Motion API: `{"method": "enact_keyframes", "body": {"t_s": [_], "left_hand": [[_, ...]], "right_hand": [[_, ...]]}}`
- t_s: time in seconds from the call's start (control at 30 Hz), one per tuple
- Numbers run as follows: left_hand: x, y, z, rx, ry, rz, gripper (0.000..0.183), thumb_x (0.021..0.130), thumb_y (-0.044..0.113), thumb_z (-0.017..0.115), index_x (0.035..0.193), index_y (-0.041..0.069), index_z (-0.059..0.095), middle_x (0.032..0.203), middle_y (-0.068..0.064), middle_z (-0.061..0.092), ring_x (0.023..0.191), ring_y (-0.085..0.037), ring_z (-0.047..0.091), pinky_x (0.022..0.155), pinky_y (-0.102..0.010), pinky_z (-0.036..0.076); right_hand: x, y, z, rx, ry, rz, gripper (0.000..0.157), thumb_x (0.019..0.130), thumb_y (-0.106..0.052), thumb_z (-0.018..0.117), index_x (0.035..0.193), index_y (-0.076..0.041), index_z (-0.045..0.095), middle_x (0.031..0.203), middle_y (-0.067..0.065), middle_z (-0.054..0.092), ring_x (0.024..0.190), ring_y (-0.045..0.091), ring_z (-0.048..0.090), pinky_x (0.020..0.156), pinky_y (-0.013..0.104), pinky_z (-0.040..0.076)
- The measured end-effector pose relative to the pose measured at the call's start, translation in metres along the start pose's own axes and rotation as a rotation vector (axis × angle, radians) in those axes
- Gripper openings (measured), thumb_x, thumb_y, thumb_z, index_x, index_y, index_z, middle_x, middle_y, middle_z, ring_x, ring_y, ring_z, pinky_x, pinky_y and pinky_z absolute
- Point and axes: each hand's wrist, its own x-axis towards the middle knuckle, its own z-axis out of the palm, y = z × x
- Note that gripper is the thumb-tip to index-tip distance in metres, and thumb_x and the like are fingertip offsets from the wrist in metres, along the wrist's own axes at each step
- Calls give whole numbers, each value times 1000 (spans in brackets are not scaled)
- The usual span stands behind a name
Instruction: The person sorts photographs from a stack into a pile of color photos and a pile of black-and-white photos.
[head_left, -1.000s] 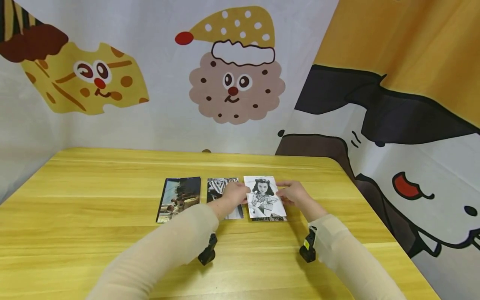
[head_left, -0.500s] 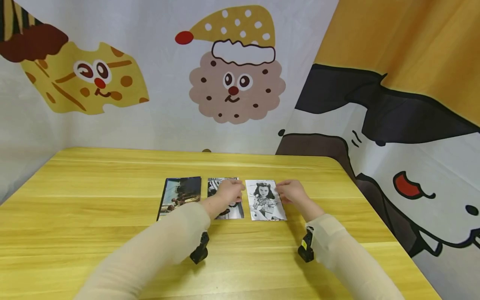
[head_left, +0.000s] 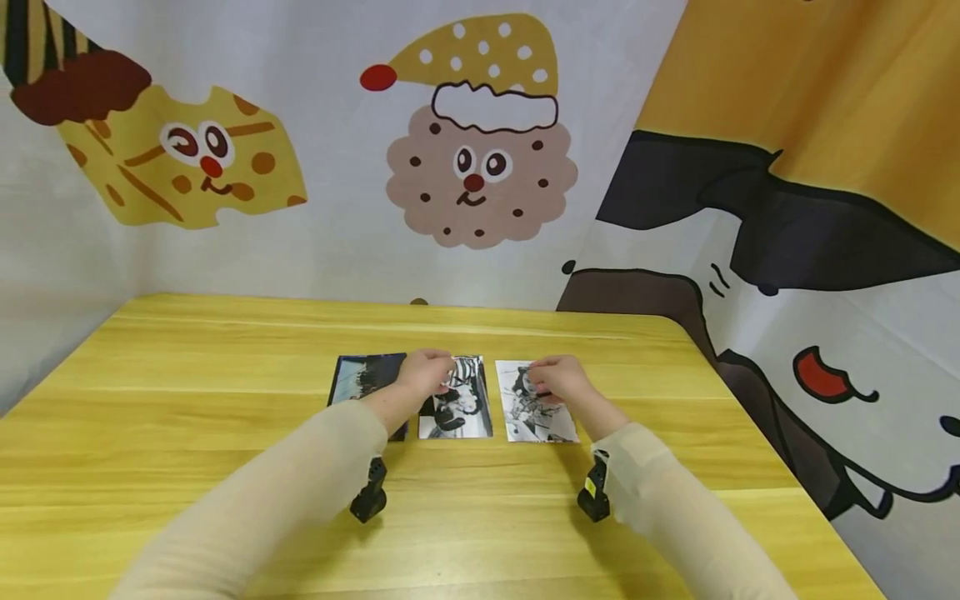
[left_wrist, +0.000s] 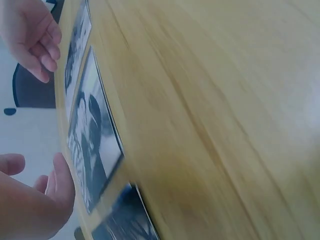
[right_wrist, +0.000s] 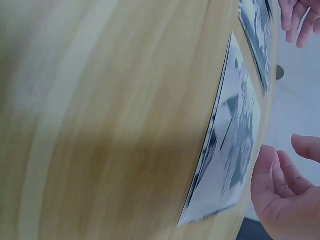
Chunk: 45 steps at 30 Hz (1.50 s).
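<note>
- Three flat things lie in a row on the counter (head_left: 465,525): the left picture (head_left: 354,382), the middle picture (head_left: 461,408) and the right picture (head_left: 531,419).
- Each is a thin oblong with straight sides. I see blue and dark colors on the left one; the other two are black, white and gray.
- On my right wrist view, the right picture shows more than one thin edge, like sheets in a pile.
- The counter is yellow wood with long, wavy lines.
- Behind it I see a soft, pale cloth (head_left: 330,258) with a drawn cheese (head_left: 243,167) and a round cookie (head_left: 482,187).
- The left hand (head_left: 423,372) is by the gap between the left and middle pictures. Its thumb is apart from its softly bent fingers, and it holds nothing.
- The right hand (head_left: 561,379) is over the right picture, thumb apart, fingers a bit bent, holding nothing. I can't tell if its fingertips touch the paper.
- Both arms reach forward in cream sleeves (head_left: 255,508), with a small black camera (head_left: 368,493) at each wrist.
</note>
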Motion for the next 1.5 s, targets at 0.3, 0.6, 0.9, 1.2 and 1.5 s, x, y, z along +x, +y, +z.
{"method": "enact_keyframes", "body": {"t_s": [0.3,0.6,0.9,1.2,1.5], "left_hand": [[-2,-6,-17,56,61,-4,41,95,15,48,132,-1,49,136,-19,48,117,-34,52,93,-39,52],[-2,-12,-24,120,80,-17,42,94,17,48,132,-1,50,136,-19,49,103,-31,59,89,-39,52],[-1,-15,-24,154,58,-17,45,94,18,49,134,-2,47,146,-19,38,118,-30,51,97,-44,48],[-1,-16,-25,139,55,-17,36,96,16,46,126,1,57,146,-16,40,48,-12,28,71,-33,40],[-4,-17,-22,85,100,1,37,94,6,47,131,2,52,139,-19,46,120,-33,50,83,-37,48]], "right_hand": [[-1,-10,23,15,-61,-43,38,90,-10,58,125,4,55,90,9,62,63,9,55,59,25,56],[0,-13,43,16,-94,-54,39,90,-11,58,126,3,54,110,20,64,70,11,59,64,26,58],[0,-13,51,-13,-104,-47,41,91,-14,58,129,2,52,114,20,63,80,17,63,65,25,57],[-2,-13,53,22,-99,-35,40,92,-14,56,129,2,52,117,21,62,89,22,65,69,26,58],[1,-12,53,135,-72,-24,39,90,-8,57,127,4,53,101,17,65,72,13,61,68,25,58]]}}
